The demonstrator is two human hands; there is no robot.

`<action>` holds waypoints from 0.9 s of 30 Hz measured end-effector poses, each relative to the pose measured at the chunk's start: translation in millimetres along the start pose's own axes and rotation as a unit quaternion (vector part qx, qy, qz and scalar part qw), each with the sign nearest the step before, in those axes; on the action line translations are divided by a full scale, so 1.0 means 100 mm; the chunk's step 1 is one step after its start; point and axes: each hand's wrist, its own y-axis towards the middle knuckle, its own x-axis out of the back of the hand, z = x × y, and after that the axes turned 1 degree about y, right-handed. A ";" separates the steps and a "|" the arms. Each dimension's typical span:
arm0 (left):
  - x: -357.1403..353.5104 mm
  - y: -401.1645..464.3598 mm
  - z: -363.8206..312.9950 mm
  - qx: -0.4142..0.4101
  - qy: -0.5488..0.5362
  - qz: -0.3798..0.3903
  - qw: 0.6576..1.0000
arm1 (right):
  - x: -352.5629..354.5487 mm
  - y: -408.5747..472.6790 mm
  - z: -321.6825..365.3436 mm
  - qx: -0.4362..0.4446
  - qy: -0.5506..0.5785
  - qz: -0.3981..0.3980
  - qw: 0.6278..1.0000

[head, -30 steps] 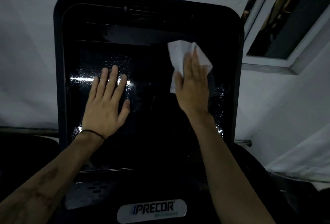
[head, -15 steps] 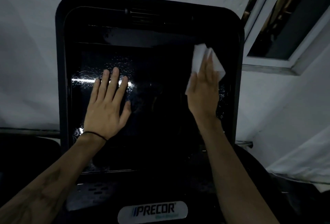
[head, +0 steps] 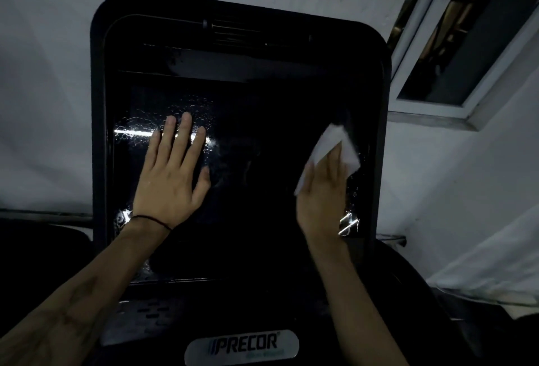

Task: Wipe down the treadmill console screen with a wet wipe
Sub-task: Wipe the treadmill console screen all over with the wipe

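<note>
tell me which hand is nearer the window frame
Right. The right hand presses the wet wipe at the screen's right edge, toward the window frame; the left hand rests flat on the screen's left half.

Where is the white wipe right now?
In the head view, the white wipe lies on the right side of the dark console screen, pressed flat under the right hand, near the screen's right edge.

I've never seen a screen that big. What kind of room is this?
Probably a gym or home workout room: the screen sits on a treadmill console with a Precor badge, beside a white wall and a window.
</note>
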 end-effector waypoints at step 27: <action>0.00 0.00 0.02 -0.005 -0.004 -0.006 1.000 | -0.12 -0.60 0.17 0.043 0.012 0.066 0.997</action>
